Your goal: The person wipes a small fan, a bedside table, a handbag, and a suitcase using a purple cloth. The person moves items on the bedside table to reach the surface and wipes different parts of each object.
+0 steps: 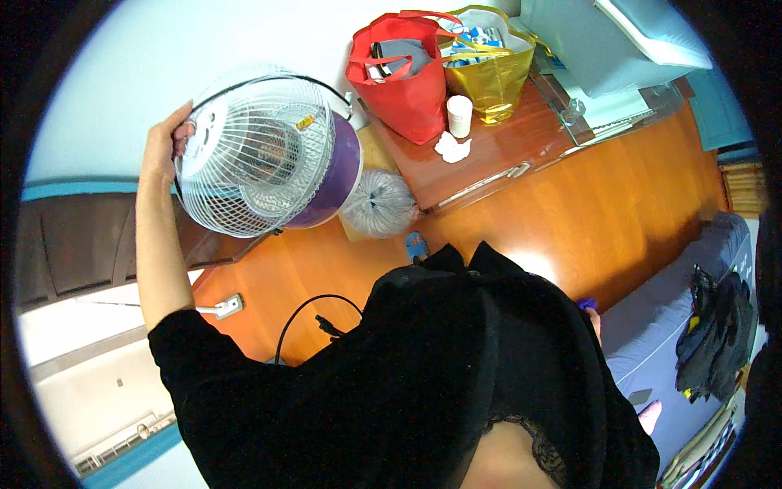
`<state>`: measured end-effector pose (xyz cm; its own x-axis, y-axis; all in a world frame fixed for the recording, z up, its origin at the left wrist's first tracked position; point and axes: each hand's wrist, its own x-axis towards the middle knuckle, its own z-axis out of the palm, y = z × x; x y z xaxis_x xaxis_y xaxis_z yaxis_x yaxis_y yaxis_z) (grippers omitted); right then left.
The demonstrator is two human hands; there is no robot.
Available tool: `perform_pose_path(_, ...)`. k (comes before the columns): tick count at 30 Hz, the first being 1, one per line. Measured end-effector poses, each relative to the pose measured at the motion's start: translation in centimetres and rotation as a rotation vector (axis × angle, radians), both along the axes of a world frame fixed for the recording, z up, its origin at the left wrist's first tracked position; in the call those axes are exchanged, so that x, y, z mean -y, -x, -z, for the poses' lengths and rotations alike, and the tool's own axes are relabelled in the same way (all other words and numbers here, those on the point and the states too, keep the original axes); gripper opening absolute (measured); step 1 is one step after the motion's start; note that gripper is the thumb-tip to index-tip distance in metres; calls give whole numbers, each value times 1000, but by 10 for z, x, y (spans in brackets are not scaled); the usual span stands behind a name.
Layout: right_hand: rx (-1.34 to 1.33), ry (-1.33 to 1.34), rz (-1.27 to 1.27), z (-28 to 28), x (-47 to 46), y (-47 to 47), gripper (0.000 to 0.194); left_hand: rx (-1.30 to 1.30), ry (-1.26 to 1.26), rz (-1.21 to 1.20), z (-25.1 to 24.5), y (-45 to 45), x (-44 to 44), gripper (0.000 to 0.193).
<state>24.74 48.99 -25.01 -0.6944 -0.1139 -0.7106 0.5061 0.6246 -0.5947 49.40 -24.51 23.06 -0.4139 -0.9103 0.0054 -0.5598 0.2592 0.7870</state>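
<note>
At the upper left, my left hand (pixel 174 137) grips the white hub plate of an electric fan (pixel 269 153), its fingers curled at the plate's edge. The fan has a white wire grille, a black band around it and a purple section behind. Its base is hidden, so I cannot tell whether it stands or hangs from my hand. To the right, only part of my right hand (pixel 594 324) shows past my black top. A small purple thing (pixel 587 304), perhaps a cloth, is at its fingers.
A tied plastic bag (pixel 380 205) lies beside the fan. A red bag (pixel 400 91), a gold bag (pixel 495 82), a white cup (pixel 459 115) and crumpled tissue (pixel 453 148) sit on a brown cabinet (pixel 440 183). A black cable (pixel 311 301) loops over the floor. A blue mattress (pixel 660 318) holds dark clothes (pixel 715 342).
</note>
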Motion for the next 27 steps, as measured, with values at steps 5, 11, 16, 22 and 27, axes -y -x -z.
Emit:
perform_pose_path(5,206,303,657,-3,19,-4,34,90,59,43,72,-3,72,38)
perform_pose_path(11,337,393,942,-64,87,-31,32,195,65,136,163,-13,153,46)
perform_pose_path(16,278,455,829,-80,95,-67,32,437,118,349,242,-1,191,46)
perform_pose_path(22,250,532,854,-56,17,-104,26,628,-183,377,340,23,230,42)
perform_pose_path(27,247,464,956,-67,32,-131,26,608,-385,292,372,35,235,49)
